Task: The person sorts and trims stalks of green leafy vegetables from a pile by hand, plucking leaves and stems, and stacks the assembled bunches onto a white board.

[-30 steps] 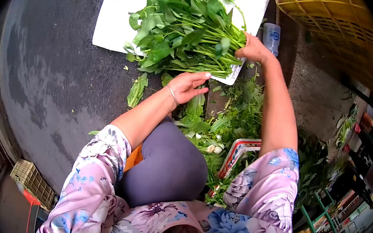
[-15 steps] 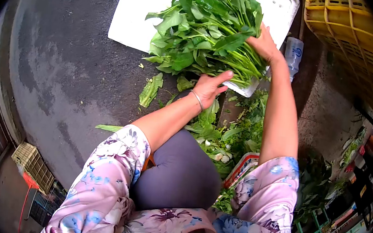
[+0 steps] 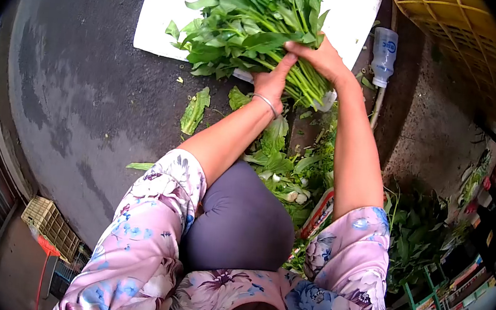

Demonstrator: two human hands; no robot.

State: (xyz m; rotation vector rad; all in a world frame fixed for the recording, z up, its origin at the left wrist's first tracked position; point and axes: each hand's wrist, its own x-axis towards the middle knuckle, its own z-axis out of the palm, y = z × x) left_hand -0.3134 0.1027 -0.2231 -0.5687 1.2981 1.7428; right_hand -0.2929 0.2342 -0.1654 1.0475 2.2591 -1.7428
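Note:
A large bunch of water spinach [image 3: 247, 29], with broad green leaves and pale stems, lies over a white foam board [image 3: 164, 4]. Its leaves point up and left, and the stem ends point toward the lower right. My left hand [image 3: 271, 85] closes round the near side of the stems, thumb on top, with a bracelet at the wrist. From the far right side my right hand [image 3: 325, 60] wraps the same stems, its thumb close to the left one. The fingers under the bunch are hidden.
Loose leaves and trimmings [image 3: 286, 171] litter the ground before my knee [image 3: 240, 221]. Right of the board lie a plastic bottle [image 3: 384, 57] and a yellow crate [image 3: 458, 32]. Dark greens [image 3: 415, 241] are heaped at right. Another crate [image 3: 51, 224] stands at lower left.
My hands have come closer together round the stems, gathering the bunch more tightly. The bunch has shifted left and its stem ends are lifted off the board's near corner.

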